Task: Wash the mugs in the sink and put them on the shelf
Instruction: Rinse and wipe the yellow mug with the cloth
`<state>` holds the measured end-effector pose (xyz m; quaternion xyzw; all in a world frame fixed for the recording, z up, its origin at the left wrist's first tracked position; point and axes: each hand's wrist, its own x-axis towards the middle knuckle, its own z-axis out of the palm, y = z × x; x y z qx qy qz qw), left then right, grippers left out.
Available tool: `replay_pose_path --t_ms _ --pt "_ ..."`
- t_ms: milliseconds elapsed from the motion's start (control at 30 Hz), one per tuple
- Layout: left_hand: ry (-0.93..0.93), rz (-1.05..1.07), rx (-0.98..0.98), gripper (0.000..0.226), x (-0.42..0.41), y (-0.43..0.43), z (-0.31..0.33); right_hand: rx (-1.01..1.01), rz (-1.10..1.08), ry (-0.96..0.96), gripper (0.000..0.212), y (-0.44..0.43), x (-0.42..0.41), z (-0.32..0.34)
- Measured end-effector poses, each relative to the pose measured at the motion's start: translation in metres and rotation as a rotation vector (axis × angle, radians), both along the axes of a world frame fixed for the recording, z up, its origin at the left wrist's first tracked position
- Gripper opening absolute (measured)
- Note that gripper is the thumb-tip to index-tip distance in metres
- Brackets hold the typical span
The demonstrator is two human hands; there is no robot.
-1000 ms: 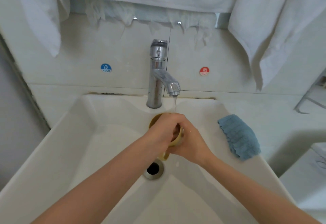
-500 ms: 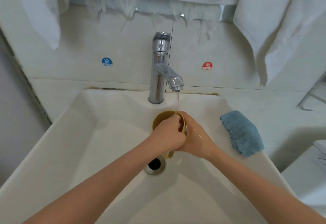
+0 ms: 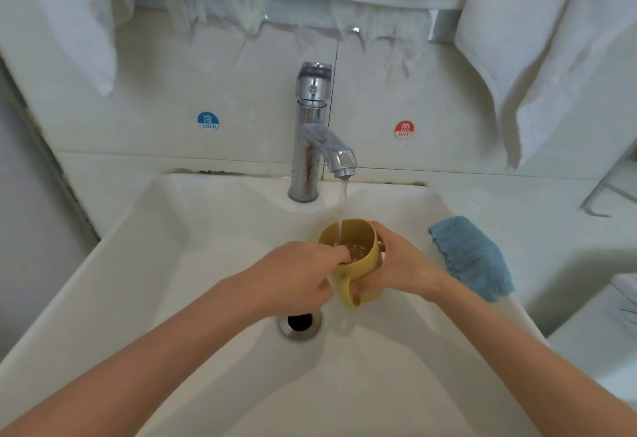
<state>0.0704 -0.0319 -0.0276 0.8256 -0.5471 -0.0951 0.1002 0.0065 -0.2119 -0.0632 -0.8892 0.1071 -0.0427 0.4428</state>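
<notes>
A yellow mug (image 3: 362, 257) is held over the white sink (image 3: 179, 264), under the running tap (image 3: 315, 133). Water streams into the mug's open mouth. My right hand (image 3: 403, 264) grips the mug's body from the right, fingers wrapped round it. My left hand (image 3: 296, 274) is at the mug's left rim, its fingertips reaching inside the mouth and its thumb near the handle. The mug's handle points toward me.
The drain (image 3: 300, 324) lies just below the hands. A folded blue cloth (image 3: 472, 257) rests on the sink's right rim. White towels (image 3: 537, 40) hang above. A wire rack (image 3: 610, 192) shows at the far right edge.
The mug has turned more upright, its mouth now open to the water stream. My left hand has shifted from covering the mug to its left rim, fingertips inside.
</notes>
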Motion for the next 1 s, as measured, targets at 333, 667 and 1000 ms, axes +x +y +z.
replay_pose_path --t_ms 333,667,1000 --pt "0.284 0.389 -0.365 0.062 0.019 0.017 -0.007 0.198 0.096 0.160 0.078 0.024 0.001 -0.002" --pt "0.251 0.386 -0.300 0.070 0.015 0.016 -0.010 0.248 0.098 0.140 0.074 0.024 -0.001 0.002" --pt "0.262 0.372 -0.229 0.060 0.010 0.014 -0.011 0.238 0.134 0.166 0.075 0.028 0.001 0.006"
